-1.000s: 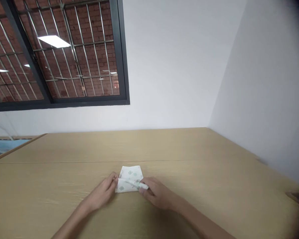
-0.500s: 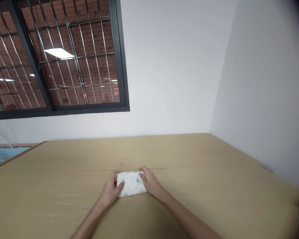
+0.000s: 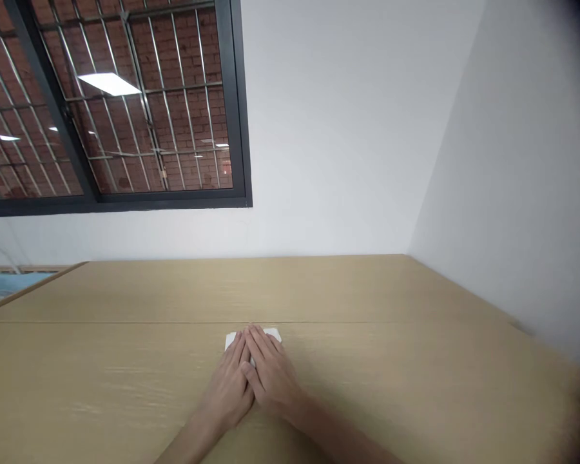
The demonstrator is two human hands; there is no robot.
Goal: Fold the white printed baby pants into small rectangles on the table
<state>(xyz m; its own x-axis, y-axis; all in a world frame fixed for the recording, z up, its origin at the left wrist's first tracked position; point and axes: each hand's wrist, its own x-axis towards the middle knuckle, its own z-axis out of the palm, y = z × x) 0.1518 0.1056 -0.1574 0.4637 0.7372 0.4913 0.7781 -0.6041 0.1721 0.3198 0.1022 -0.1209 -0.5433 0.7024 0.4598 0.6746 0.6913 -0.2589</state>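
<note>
A small folded white cloth [image 3: 273, 333] lies on the wooden tabletop, mostly covered by my hands; only its far corners show. My left hand [image 3: 228, 380] rests flat on the cloth's left part with fingers stretched forward. Over the right part lies my right hand [image 3: 271, 374], its fingers also extended and flat. The two hands touch along their inner sides, and the right thumb crosses toward the left hand. The printed pattern of the cloth is hidden beneath them.
The wide wooden tabletop [image 3: 391, 361] has a thin seam running across it beyond the cloth. White walls [image 3: 328, 142] meet behind and to the right. A dark-framed barred window [image 3: 164, 200] is at upper left. Something light blue [image 3: 12, 281] sits past the table's left edge.
My hands have let go of the cloth's left and right edges and moved inward onto its top, now lying flat side by side. The view has tilted slightly down.
</note>
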